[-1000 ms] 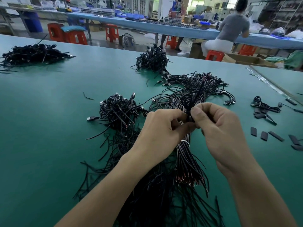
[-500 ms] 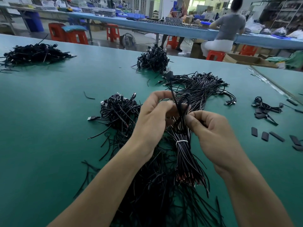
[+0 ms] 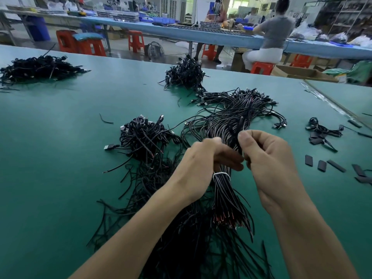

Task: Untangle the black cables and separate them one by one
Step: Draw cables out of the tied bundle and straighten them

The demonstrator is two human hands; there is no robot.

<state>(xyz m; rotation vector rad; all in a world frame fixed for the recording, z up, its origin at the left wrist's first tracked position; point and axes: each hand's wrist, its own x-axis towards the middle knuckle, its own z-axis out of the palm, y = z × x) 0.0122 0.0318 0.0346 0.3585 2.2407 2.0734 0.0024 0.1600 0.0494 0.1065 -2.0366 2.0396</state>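
The green table [image 3: 60, 158] fills the view, with sorted heaps of black cables parked well apart at ten o'clock [image 3: 38, 67] and twelve o'clock [image 3: 186, 73], probably to keep finished work away from the tangle. At centre lies the tied bundle [image 3: 231, 121], fanning toward one o'clock over loose strands. The left hand [image 3: 203, 164] is curled round it just above the white tie [image 3: 221, 174], seemingly steadying it so that strands can slide free. The right hand [image 3: 267, 158], its fingers bent, pinches strands of the same bundle beside the left thumb. Short black sleeves [image 3: 322, 165] lie at three o'clock. No readable writing shows anywhere.
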